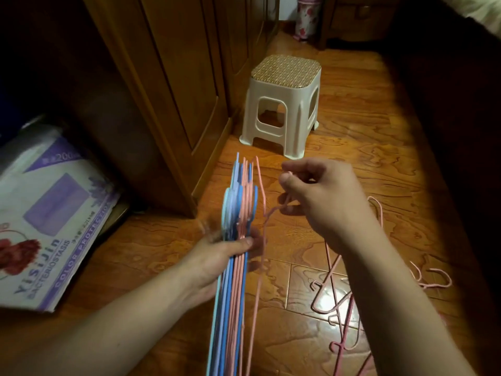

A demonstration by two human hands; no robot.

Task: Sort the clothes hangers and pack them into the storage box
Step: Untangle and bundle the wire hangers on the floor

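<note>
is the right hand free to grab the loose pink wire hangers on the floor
Probably not yet: the right hand pinches a pink wire hanger beside the left hand's bundle. The loose pink wire hangers lie uncovered below it.

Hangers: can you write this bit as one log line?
left hand: grips hanger bundle | right hand: pinches pink hanger | floor: loose pink hangers

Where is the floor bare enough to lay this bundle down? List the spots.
Bare floor lies between the stool and the hands. More lies between the bundle in the left hand and the wardrobe. Crowded: loose pink hangers by the right hand.
</note>
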